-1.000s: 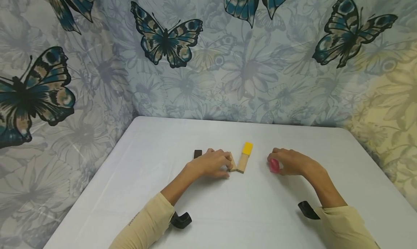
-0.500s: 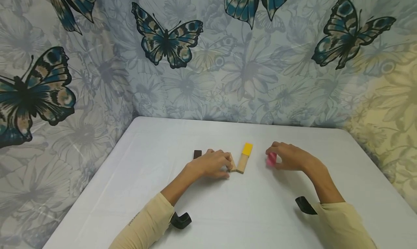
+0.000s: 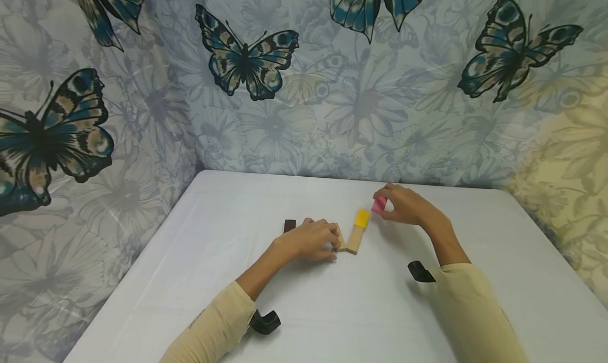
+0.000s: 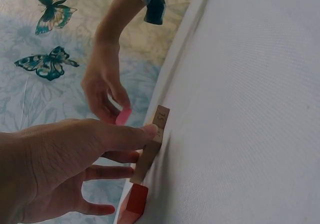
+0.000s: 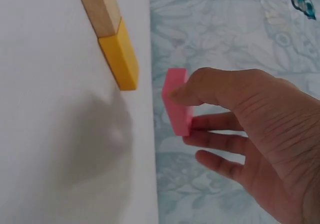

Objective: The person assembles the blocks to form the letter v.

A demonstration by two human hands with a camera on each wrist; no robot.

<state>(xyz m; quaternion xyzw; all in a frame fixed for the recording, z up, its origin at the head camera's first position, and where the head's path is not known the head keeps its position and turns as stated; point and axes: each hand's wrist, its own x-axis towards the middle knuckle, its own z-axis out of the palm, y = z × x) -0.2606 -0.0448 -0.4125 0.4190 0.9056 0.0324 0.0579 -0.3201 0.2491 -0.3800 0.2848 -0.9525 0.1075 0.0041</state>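
In the head view, my right hand (image 3: 405,204) pinches a pink block (image 3: 379,205) between thumb and fingers, just off the far end of a yellow block (image 3: 362,218). The right wrist view shows that pink block (image 5: 176,102) held away from the tabletop, its shadow falling below. The yellow block adjoins the end of a plain wooden block (image 3: 354,240), which meets another wooden block (image 3: 340,238) in a V. My left hand (image 3: 307,240) pinches this other one, thumb on its near side in the left wrist view. Its fingers cover part of the row.
A dark brown block (image 3: 290,225) shows beyond my left hand. In the left wrist view a red block (image 4: 133,204) lies at the wooden block's end. The white table (image 3: 332,310) backs onto a butterfly-patterned wall cloth (image 3: 351,110).
My right hand has carried the pink block away from me and to the left, up to the yellow block's far end. My left hand has stayed in place on the wooden block.
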